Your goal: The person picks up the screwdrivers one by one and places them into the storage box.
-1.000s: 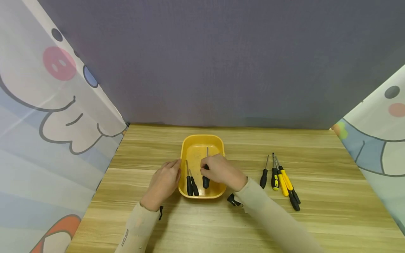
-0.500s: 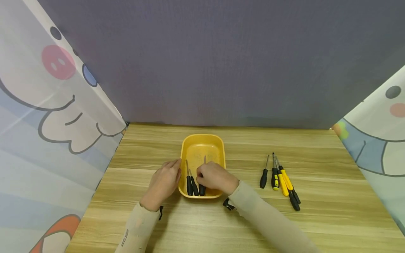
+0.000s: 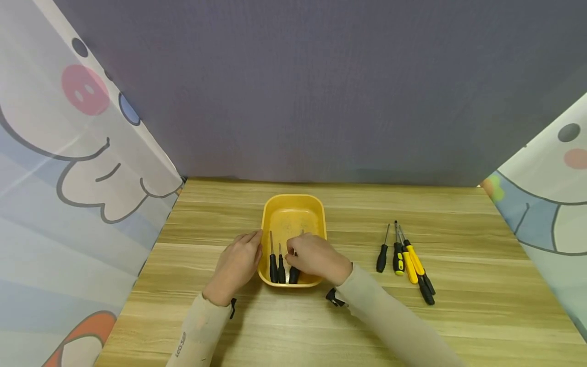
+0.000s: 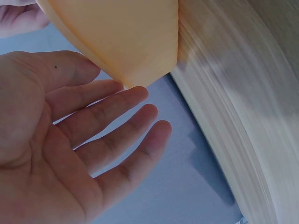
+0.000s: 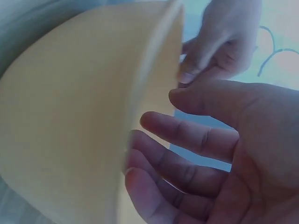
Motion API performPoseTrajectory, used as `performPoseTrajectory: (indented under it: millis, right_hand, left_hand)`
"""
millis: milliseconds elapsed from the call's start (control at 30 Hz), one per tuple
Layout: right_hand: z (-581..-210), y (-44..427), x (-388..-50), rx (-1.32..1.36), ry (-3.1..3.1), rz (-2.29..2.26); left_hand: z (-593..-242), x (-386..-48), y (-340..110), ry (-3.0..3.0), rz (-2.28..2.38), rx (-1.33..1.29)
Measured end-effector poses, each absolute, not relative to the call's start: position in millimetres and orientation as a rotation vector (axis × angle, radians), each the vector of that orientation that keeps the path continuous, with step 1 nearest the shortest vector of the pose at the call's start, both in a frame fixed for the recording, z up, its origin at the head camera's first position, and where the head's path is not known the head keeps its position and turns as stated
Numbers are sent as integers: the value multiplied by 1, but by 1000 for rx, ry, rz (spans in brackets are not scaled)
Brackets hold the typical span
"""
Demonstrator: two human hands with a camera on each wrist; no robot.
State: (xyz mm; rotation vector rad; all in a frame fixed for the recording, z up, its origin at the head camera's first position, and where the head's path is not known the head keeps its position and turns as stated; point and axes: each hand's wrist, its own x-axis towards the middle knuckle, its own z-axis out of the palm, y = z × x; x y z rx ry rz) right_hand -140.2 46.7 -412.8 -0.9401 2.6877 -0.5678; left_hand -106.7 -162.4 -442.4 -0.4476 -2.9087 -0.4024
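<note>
Three black-handled screwdrivers lie in a yellow plastic tray [image 3: 293, 199]. The left screwdriver [image 3: 273, 267] and the shorter middle screwdriver [image 3: 281, 269] lie side by side, handles toward the front wall. Above the third screwdriver [image 3: 294, 276] is my right hand [image 3: 316, 257], covering much of its length; its shaft leans right. In the right wrist view, the right hand's thumb and loosely bent fingers [image 5: 187, 135] stand apart, with nothing visible between them. My left hand [image 3: 236, 265] rests against the tray's left side, its thumb and forefinger at the rim in the left wrist view.
On the table's right side lie a small black screwdriver [image 3: 382, 258], a black-and-yellow screwdriver [image 3: 398, 260] and a cluster of yellow-handled [image 3: 415, 261] and black-handled tools [image 3: 426, 290]. A grey panel [image 3: 321, 102] rises behind the wooden table [image 3: 220, 209].
The right hand brought the third screwdriver leftward beside the others, then shifted slightly right as its shaft tilted right. The middle screwdriver has turned straighter. The left hand has stayed in place.
</note>
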Motion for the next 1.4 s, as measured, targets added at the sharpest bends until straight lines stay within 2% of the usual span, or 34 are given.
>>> performPoseTrajectory:
  millis: [533, 967, 1400]
  right_hand:
    - [-386, 116, -134, -777, 2794, -655]
    - [-397, 190, -138, -597, 2891, -619]
    - [-417, 265, -140, -280, 2827, -567]
  left_hand:
    - [-441, -106, -163, -2907, -384, -464]
    - [-440, -106, -162, -2922, -392, -456]
    - [-442, -106, -162, -2912, -394, -457]
